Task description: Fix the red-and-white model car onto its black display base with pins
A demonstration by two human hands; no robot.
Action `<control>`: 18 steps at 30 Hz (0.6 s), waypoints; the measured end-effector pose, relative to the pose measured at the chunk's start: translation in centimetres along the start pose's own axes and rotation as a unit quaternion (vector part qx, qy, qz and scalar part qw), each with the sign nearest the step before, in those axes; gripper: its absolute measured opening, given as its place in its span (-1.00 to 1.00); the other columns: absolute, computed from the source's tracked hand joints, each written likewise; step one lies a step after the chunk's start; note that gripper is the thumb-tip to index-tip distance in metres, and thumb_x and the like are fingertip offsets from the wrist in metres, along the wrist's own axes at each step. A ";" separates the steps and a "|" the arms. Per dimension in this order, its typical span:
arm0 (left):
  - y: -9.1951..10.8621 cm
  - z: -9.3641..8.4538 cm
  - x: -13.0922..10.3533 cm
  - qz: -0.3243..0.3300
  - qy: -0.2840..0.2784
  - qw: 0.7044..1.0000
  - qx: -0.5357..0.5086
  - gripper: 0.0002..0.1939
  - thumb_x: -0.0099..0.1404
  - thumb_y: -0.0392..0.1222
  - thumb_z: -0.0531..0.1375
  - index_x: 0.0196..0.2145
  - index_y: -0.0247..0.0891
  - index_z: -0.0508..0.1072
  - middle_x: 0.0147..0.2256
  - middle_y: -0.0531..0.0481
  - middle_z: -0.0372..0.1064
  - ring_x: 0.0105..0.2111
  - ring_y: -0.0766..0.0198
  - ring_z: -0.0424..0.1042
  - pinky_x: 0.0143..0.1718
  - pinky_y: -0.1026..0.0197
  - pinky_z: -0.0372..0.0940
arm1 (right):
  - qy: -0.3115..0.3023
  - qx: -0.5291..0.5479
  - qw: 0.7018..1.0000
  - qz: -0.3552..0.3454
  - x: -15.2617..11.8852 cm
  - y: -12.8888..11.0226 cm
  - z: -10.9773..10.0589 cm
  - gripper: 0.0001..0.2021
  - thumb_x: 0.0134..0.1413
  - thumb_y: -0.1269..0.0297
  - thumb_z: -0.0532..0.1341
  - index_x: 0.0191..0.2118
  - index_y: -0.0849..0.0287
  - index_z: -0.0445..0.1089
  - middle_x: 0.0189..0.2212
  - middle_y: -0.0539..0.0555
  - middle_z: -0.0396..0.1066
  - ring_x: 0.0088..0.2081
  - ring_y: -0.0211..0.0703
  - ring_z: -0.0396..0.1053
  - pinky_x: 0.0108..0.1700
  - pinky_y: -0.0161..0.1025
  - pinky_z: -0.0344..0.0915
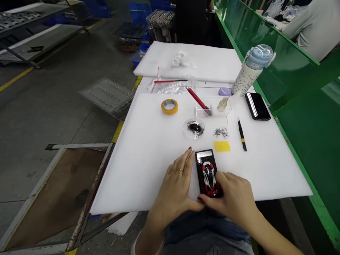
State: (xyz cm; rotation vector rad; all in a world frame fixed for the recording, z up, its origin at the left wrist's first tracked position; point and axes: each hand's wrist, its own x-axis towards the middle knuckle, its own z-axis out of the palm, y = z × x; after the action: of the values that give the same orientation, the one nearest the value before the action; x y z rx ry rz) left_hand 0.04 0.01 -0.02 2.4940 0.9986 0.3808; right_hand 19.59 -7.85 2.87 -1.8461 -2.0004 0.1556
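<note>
A small red, white and black model car (209,177) sits on a black rectangular display base (201,168) at the table's near edge. My left hand (175,187) lies along the base's left side, fingers stretched out and thumb pointing towards its lower corner. The base's lower right part is in my right hand (233,194), thumb at the bottom edge and curled fingers by the car's right side. Just beyond are a yellow sticky note (222,146), a loose patch of fine black strands (221,132) and a clear round dish (187,131) holding more strands.
Black tweezers (241,135) lie to the right, below a phone (257,106). Farther back are yellow tape (169,106), a red pen-like tool (198,101), a small glass bottle (222,103) and a tall drink bottle (251,71). A green partition (300,117) borders the right side.
</note>
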 end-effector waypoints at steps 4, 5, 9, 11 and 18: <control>0.0 -0.2 0.2 0.004 -0.035 0.999 0.020 0.44 -0.05 0.41 0.37 0.43 -0.21 -0.42 0.42 -0.37 -0.17 0.30 -0.28 0.06 0.19 -0.23 0.18 | -0.048 0.112 0.993 -0.011 4.5 3.5 -4.6 -0.70 0.23 0.01 0.22 -0.44 0.09 0.36 -0.56 -0.05 0.42 -0.59 -0.26 0.32 -0.54 -0.29 0.07; 0.0 -0.3 0.3 0.002 -0.043 0.999 0.022 0.47 -0.10 0.42 0.40 0.44 -0.22 -0.39 0.43 -0.37 -0.19 0.30 -0.29 0.05 0.18 -0.22 0.19 | 0.020 0.107 0.994 0.001 6.4 4.8 -5.4 -0.70 0.26 0.07 0.20 -0.45 0.09 0.38 -0.57 -0.05 0.42 -0.59 -0.26 0.30 -0.52 -0.28 0.08; 0.3 -0.7 1.1 -0.006 -0.072 0.997 0.024 0.47 -0.21 0.37 0.48 0.43 -0.27 -0.18 0.44 -0.34 -0.22 0.30 -0.29 0.02 0.16 -0.20 0.20 | 0.214 0.035 0.974 0.072 14.9 9.7 -5.6 -0.92 0.13 0.25 0.30 -0.37 0.10 0.49 -0.55 -0.04 0.41 -0.52 -0.21 0.29 -0.38 -0.19 0.14; 0.4 -0.8 1.4 -0.010 -0.088 0.996 0.027 0.43 -0.22 0.39 0.47 0.42 -0.27 -0.08 0.43 -0.31 -0.15 0.30 -0.26 0.03 0.17 -0.20 0.19 | 0.204 0.023 0.977 0.056 18.1 11.0 -4.6 -0.90 0.10 0.21 0.34 -0.28 0.10 0.52 -0.46 0.00 0.45 -0.47 -0.17 0.31 -0.32 -0.16 0.18; 0.1 -0.5 1.1 0.010 -0.050 0.998 0.048 0.40 -0.16 0.52 0.37 0.42 -0.26 -0.07 0.42 -0.28 -0.10 0.26 -0.22 0.05 0.13 -0.16 0.18 | 0.214 -0.065 0.975 -0.010 18.9 9.4 -6.3 -0.75 0.25 0.13 0.21 -0.42 0.12 0.44 -0.46 0.08 0.36 -0.41 -0.15 0.27 -0.30 -0.13 0.14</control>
State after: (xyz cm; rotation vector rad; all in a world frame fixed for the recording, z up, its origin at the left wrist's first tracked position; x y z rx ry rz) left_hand 0.61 0.87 0.59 2.5818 0.9741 0.2165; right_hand 29.99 10.39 9.47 -1.7518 -1.7580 -0.3592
